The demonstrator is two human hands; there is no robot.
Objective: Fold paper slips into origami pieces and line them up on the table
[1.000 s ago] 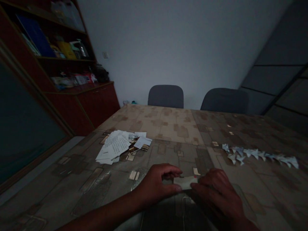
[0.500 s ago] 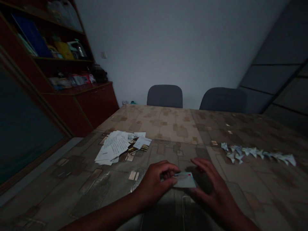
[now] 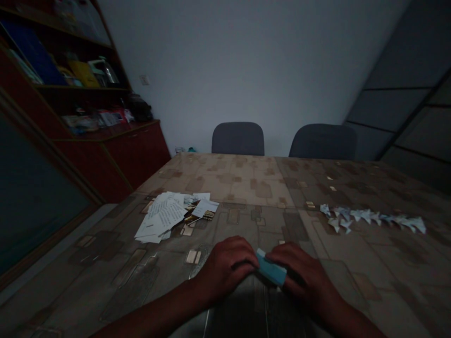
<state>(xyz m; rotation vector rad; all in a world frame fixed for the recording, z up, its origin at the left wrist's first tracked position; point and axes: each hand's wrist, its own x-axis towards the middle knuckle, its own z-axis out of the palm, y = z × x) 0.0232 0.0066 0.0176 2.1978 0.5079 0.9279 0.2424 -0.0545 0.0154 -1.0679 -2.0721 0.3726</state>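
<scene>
Between my hands is a small folded piece of paper [image 3: 271,269], its light-blue side facing up. My left hand [image 3: 230,263] pinches its left end with thumb and fingers. My right hand [image 3: 303,270] is closed around the right end, its fingers bent over the far edge and its thumb near the lower corner. Both hands stay low over the near part of the table. The fingers hide the ends of the paper.
A loose pile of printed paper sheets [image 3: 164,216] lies on the patterned tablecloth [image 3: 243,183] to the left. Several small folded paper shapes [image 3: 366,216] form a row on the right. Two grey chairs [image 3: 237,139] stand beyond the far edge, and a red cabinet [image 3: 134,157] is at the left.
The paper has turned from its whitish face to its blue face and now slants. My right hand has closed from spread fingers onto it. The view has shifted slightly.
</scene>
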